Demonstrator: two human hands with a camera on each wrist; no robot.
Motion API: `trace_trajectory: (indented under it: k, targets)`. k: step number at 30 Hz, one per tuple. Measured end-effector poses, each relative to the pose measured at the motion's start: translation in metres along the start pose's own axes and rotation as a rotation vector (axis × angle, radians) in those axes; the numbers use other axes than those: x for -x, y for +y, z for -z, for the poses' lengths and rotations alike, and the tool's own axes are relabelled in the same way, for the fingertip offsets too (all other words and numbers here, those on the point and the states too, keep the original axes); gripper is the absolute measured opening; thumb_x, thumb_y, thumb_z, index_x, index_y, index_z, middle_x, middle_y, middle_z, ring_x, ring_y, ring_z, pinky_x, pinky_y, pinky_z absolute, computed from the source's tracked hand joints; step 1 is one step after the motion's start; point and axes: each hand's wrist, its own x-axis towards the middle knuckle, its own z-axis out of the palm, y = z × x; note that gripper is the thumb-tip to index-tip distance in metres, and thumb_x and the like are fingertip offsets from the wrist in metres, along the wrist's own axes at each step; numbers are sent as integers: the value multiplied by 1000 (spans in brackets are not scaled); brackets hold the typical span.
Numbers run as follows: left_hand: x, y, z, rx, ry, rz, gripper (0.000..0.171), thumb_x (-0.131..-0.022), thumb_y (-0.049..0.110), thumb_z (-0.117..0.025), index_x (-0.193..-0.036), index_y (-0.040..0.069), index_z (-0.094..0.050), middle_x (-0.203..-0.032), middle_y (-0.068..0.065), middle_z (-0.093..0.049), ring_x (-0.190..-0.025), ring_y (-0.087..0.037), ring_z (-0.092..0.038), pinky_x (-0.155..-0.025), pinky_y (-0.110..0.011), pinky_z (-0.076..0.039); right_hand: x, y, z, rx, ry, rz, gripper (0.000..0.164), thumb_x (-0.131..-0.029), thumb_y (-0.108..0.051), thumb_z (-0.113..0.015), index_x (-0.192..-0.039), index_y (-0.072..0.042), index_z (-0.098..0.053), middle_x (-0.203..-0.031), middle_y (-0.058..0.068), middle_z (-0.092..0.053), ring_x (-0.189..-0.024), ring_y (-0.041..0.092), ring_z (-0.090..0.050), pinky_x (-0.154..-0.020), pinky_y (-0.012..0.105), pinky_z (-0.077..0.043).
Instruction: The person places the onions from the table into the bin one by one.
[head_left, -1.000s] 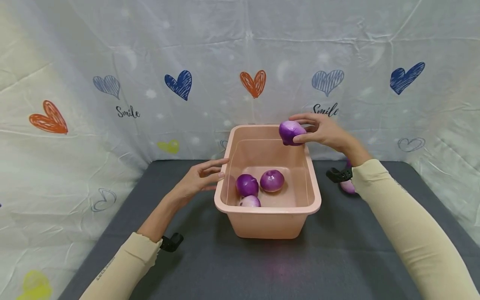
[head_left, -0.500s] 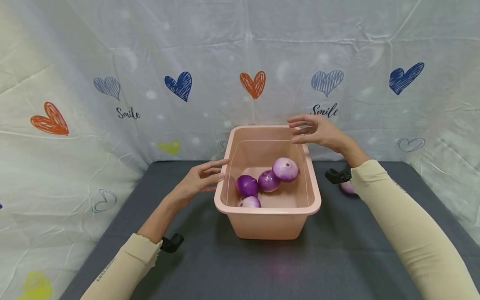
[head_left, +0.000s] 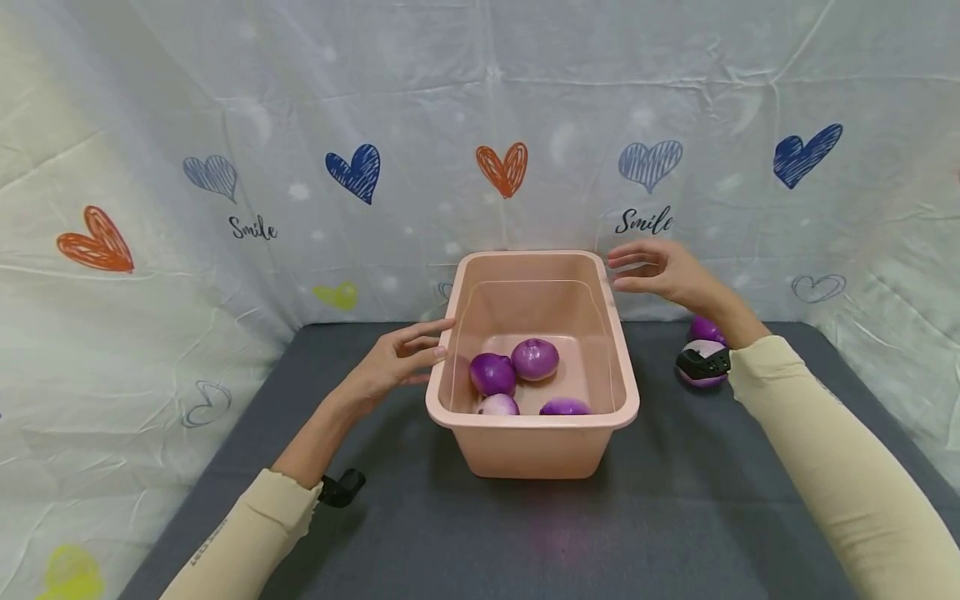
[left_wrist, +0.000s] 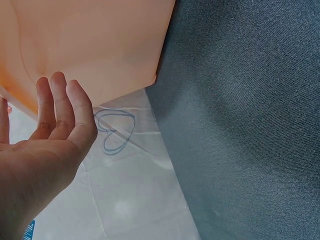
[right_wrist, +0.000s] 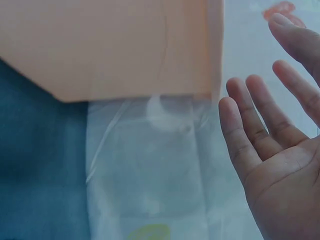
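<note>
A pink plastic basin (head_left: 532,422) stands in the middle of the table, with several red onions inside. Two of them, a dark onion (head_left: 492,374) and another onion (head_left: 535,359), lie side by side; a paler onion (head_left: 498,405) and a fourth purple onion (head_left: 566,407) are partly hidden behind the front wall. My left hand (head_left: 393,358) rests its straight, spread fingers against the basin's left rim. Just outside the right rim, my right hand (head_left: 667,271) hovers with relaxed fingers and nothing in it; its palm shows bare in the right wrist view.
To the right of the basin, under my right wrist, a dark purple onion (head_left: 707,330) and a paler onion (head_left: 696,381) sit on the dark grey table (head_left: 465,533). Behind the table hangs a white sheet (head_left: 420,100) printed with hearts.
My right hand let go of an onion, which dropped into the basin and settled near the front wall. The hand then moved right, past the rim. My left hand stayed put.
</note>
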Motion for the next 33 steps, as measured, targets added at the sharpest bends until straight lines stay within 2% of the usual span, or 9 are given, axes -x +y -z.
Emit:
trace_trajectory:
  k: [4,10,14,24,33]
  targets:
    - [-1,0,0,1,1,-2,56,-100,27,-69,-152,19,-51,-139,-17,-56,-128,-32,-54,-98,-53,-50,13,10,10,19,49,-4,40,-94,-2,-74,-131,4,-62,-128,20,-63,-117,37,-62,-91,29,-54]
    - [-2,-1,0,-3,0,-7,55,-100,27,-69,-152,19,-52,-139,-17,-57,-128,-32,-54,-97,-53,-50,37,21,26,95,104,-72,41,-96,-10,-73,-133,3,-61,-131,24,-61,-111,20,-65,-88,24,-54]
    - [-2,-2,0,-8,3,-4,55,-100,27,-69,-152,20,-52,-139,-16,-57,-128,-32,-54,-97,-53,-50,50,31,37,101,114,-107,43,-97,-9,-72,-135,6,-58,-132,25,-60,-111,17,-64,-86,23,-54]
    - [-3,-2,1,-5,-5,-3,55,-100,27,-69,-152,20,-52,-139,-18,-56,-128,-32,-54,-97,-52,-51,80,47,58,95,145,-167,42,-98,-11,-71,-135,4,-58,-124,0,-65,-109,8,-63,-86,24,-54]
    - [-3,-2,1,-1,-11,-4,56,-100,27,-69,-152,20,-52,-140,-20,-55,-127,-32,-55,-97,-53,-50,106,56,73,170,154,-231,45,-99,-15,-70,-138,3,-56,-124,-3,-65,-107,1,-62,-84,17,-50]
